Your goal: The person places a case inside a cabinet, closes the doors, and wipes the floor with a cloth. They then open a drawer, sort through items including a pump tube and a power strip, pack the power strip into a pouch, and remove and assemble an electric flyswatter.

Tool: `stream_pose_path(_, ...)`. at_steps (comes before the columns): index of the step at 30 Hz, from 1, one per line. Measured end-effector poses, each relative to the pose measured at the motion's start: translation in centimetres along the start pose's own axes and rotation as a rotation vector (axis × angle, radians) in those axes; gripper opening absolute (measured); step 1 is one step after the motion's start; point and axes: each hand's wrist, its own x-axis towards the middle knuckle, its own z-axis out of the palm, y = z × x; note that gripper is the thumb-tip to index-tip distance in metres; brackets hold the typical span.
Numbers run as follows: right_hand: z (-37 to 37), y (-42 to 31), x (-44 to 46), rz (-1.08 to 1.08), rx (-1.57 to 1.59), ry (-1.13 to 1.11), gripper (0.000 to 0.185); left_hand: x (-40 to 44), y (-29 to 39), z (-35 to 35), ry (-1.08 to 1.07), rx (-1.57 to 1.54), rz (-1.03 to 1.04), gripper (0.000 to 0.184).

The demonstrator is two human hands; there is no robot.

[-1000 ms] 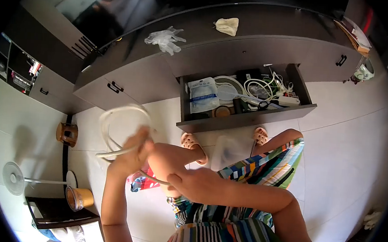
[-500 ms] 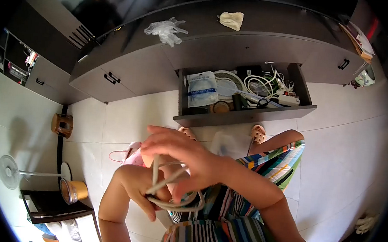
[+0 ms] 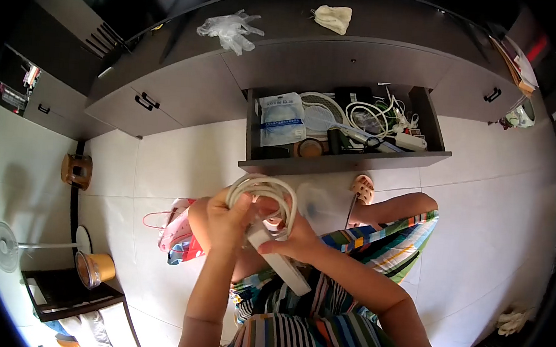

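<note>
My left hand [image 3: 225,220] grips a coiled white cable [image 3: 265,184], its thumb pressed against the loops. From the right, my right hand [image 3: 296,240] closes around a long white power strip [image 3: 289,274], which tilts down towards my lap. Its thumb lies across the strip, and its other fingers are partly hidden behind the strip and coil. Both hands are close together above my lap, in front of an open drawer [image 3: 349,164]. The sockets of the strip cannot be made out.
The drawer holds a white-and-blue packet [image 3: 283,119], tangled white cables [image 3: 369,115] and a white adapter [image 3: 411,142]. A clear plastic bag [image 3: 324,206] lies on the floor. A pink bag [image 3: 177,231] stands left of my legs. Clear gloves [image 3: 231,31] lie on the cabinet.
The cable loops, loose and low before, are now gathered in a raised coil. My right hand, spread over the cable earlier, has closed on the white power strip, which is now plainly visible.
</note>
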Motion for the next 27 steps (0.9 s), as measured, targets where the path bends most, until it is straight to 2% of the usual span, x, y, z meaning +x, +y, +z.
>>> stream_pose_path(2, -0.6, 1.4, 0.2, -0.074, -0.031, 0.006, 0.087, 0.4, -1.3, 0.9, -0.019, -0.048, -0.011, 0.030)
stream_pose_path(3, -0.8, 1.7, 0.2, -0.026, -0.050, 0.008, 0.087, 0.4, -2.2, 1.2, 0.007, -0.156, 0.001, 0.027)
stream_pose_path(6, -3.1, 1.7, 0.4, 0.179, -0.256, -0.106, 0.088, 1.0, -4.2, 2.6, 0.113, -0.121, -0.099, 0.027)
stream_pose_path(7, -4.0, 2.5, 0.0, 0.277, -0.329, -0.065, 0.083, 1.4, -5.1, 3.3, 0.122, -0.088, -0.201, 0.028)
stream_pose_path(8, -4.8, 2.6, -0.7, 0.340, -0.155, 0.017, 0.081, 1.7, -4.8, 4.9, 0.114, -0.034, -0.286, 0.030)
stream_pose_path(9, -5.7, 2.7, -1.4, 0.400, 0.017, 0.100, 0.078, 2.2, -7.6, 4.3, 0.013, 0.081, -0.383, 0.033)
stream_pose_path(10, -6.6, 2.8, -1.9, 0.457, 0.186, 0.182, 0.076, 2.5, -8.0, 5.4, -0.072, 0.153, -0.348, 0.034)
stream_pose_path(11, -7.4, 3.2, -2.5, 0.394, 0.272, 0.226, 0.074, 2.8, -8.5, 6.8, -0.153, 0.221, -0.312, 0.035)
stream_pose_path(13, -8.6, 5.1, -3.8, 0.272, 0.451, 0.314, 0.069, 3.5, -9.6, 9.1, -0.177, 0.371, -0.248, 0.036)
stream_pose_path(14, -9.1, 5.8, -4.3, 0.305, 0.457, 0.356, 0.074, 3.7, -10.0, 10.1, -0.192, 0.448, -0.218, 0.036)
stream_pose_path(17, -11.0, 7.4, -4.9, 0.395, 0.471, 0.484, 0.086, 4.2, -10.5, 12.5, -0.242, 0.328, -0.253, 0.035)
stream_pose_path(20, -13.5, 6.7, -5.6, 0.458, 0.403, 0.421, 0.082, 4.3, -12.1, 14.4, -0.208, 0.029, -0.365, 0.032)
stream_pose_path(21, -13.1, 5.8, -5.6, 0.411, 0.549, 0.585, 0.075, 4.3, -13.0, 15.0, -0.235, -0.079, -0.425, 0.030)
stream_pose_path(24, -13.8, 4.6, -5.6, 0.278, 0.582, 0.672, 0.068, 5.7, -15.4, 14.3, -0.459, -0.003, -0.326, 0.028)
stream_pose_path(25, -14.5, 4.0, -5.7, 0.245, 0.587, 0.620, 0.071, 6.3, -16.2, 13.7, -0.372, 0.207, -0.143, 0.025)
stream_pose_path(27, -15.9, 3.4, -5.4, 0.106, 0.675, 0.606, 0.075, 7.0, -18.4, 11.3, -0.131, 0.185, -0.206, 0.023)
